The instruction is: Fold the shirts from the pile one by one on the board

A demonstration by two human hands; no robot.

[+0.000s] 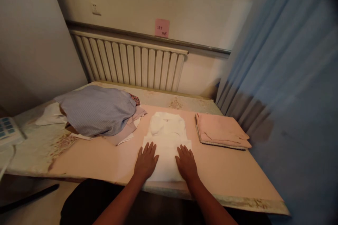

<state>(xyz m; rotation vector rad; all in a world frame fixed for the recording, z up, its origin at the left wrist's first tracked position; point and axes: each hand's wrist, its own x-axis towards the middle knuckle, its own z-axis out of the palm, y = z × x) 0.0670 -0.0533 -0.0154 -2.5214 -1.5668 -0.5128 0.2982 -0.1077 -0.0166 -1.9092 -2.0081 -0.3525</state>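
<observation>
A white shirt (167, 147) lies partly folded on the pink cloth, its collar end toward the wall and its sides turned in. Flat on its left edge rests my left hand (146, 161), fingers spread. My right hand (186, 161) lies the same way on the right edge, palm down and fingers apart. Neither hand grips anything. To the right is a neat stack of folded clothes (221, 128), pink on top. A loose heap of clothes (99, 109), topped by a grey-blue striped garment, sits to the left.
The pink cloth (224, 168) covers much of a table with a floral cover (175, 102). Behind it are a radiator (132, 61) and a wall with a pink note (162, 28). A blue curtain (285, 88) hangs along the right. A white device with blue keys (9, 130) is far left.
</observation>
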